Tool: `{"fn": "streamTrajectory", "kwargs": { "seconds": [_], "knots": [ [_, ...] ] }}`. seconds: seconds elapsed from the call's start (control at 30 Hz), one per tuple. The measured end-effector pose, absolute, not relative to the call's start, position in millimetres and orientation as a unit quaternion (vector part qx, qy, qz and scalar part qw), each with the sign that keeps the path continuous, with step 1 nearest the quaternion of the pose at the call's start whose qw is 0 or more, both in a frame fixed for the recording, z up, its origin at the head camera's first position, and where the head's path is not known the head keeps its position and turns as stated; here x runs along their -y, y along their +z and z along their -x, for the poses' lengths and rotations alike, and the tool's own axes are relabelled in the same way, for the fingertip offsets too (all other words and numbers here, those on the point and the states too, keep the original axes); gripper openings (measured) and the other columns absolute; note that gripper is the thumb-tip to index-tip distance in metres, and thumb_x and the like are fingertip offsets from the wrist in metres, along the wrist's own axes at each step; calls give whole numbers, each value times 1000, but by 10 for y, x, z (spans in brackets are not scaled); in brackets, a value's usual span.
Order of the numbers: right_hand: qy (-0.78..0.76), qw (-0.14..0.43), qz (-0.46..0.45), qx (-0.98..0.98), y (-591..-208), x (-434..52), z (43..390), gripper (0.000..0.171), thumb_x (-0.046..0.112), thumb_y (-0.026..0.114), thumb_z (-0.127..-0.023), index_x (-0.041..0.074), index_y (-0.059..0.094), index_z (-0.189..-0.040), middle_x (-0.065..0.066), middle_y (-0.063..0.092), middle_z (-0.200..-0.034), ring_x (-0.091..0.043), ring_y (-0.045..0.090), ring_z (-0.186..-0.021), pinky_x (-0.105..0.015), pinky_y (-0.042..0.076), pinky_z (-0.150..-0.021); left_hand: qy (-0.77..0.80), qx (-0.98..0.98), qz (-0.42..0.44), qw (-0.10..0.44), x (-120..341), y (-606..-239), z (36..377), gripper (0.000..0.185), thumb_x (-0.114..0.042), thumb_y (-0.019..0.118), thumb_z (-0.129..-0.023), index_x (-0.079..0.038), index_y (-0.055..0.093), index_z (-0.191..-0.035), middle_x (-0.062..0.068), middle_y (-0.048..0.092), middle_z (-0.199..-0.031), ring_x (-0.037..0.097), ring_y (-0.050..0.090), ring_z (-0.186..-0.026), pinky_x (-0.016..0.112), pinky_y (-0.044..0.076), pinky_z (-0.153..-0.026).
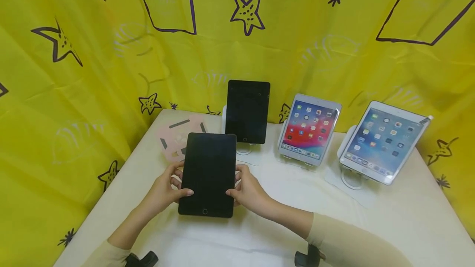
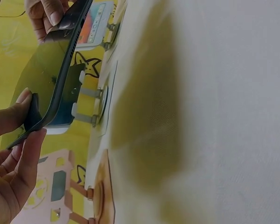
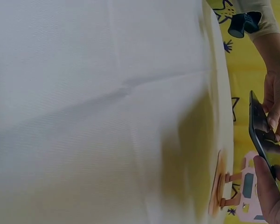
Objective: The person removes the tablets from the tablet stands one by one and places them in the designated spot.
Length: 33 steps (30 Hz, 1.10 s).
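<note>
Dark tablet (image 1: 208,174) off table (image 1: 389,226), L hand (image 1: 163,190) & R hand (image 1: 248,190) fingers curled on side edges.

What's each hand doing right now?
Left hand: grips the left edge of the dark tablet.
Right hand: grips its right edge.

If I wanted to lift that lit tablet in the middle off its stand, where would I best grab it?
Probably by its two long side edges, coming from the front and above. The middle lit tablet leans back on its stand, bottom edge resting in small clips, so the sides are free. The dark tablet is held the same way, left hand and right hand on its edges.
</note>
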State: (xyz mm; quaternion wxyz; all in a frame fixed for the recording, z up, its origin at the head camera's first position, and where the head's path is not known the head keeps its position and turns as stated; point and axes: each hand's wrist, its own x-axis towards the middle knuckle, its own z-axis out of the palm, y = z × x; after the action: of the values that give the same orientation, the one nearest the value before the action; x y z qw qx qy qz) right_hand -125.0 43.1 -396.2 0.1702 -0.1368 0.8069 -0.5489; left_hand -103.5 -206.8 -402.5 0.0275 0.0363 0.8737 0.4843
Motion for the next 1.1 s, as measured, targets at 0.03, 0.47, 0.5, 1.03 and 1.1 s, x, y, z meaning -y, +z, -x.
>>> {"fn": "streamTrajectory", "kwargs": {
  "seconds": [0.03, 0.47, 0.5, 1.03, 1.1],
  "knots": [
    [-548, 173, 133, -808, -3974, -444, 1245, 64, -7, 69, -79, -5, 31, -130, -14, 49, -98, -13, 54, -57, -40, 56, -54, 485, -873, -39, 30, 2059, -4047, 1035, 79, -4, 82, -70, -8, 39, -136, 14, 49, -99, 19, 51, -74, 26, 52, -48],
    [-568, 231, 99, -784, -4152, -565, 1165, 60, -13, 66, -78, -8, 32, -128, -15, 51, -93, -16, 60, -57, -40, 56, -52, 494, -865, -33, 85, 1989, -4275, 985, 78, -8, 83, -69, -1, 40, -134, 13, 50, -100, 17, 52, -70, 27, 51, -48],
    [-569, 235, 96, -782, -4159, -569, 1163, 60, -13, 66, -78, -8, 32, -128, -15, 52, -93, -15, 60, -58, -40, 56, -52, 495, -863, -30, 91, 1984, -4280, 980, 78, -8, 83, -69, -1, 40, -134, 13, 50, -100, 17, 52, -70, 27, 51, -48],
    [-596, 287, 68, -747, -4332, -528, 1161, 66, -14, 64, -79, -12, 26, -132, -16, 48, -100, -22, 65, -56, -34, 55, -51, 511, -847, -55, 136, 2062, -4373, 927, 82, -12, 82, -71, 10, 33, -133, 14, 51, -99, 12, 53, -58, 26, 49, -47],
    [-595, 289, 63, -748, -4382, -505, 1158, 66, -14, 65, -78, -12, 26, -132, -15, 47, -99, -23, 65, -56, -33, 55, -50, 509, -848, -51, 138, 2078, -4408, 916, 82, -12, 82, -71, 10, 34, -133, 14, 52, -99, 12, 53, -57, 26, 49, -47]
  ]
}}
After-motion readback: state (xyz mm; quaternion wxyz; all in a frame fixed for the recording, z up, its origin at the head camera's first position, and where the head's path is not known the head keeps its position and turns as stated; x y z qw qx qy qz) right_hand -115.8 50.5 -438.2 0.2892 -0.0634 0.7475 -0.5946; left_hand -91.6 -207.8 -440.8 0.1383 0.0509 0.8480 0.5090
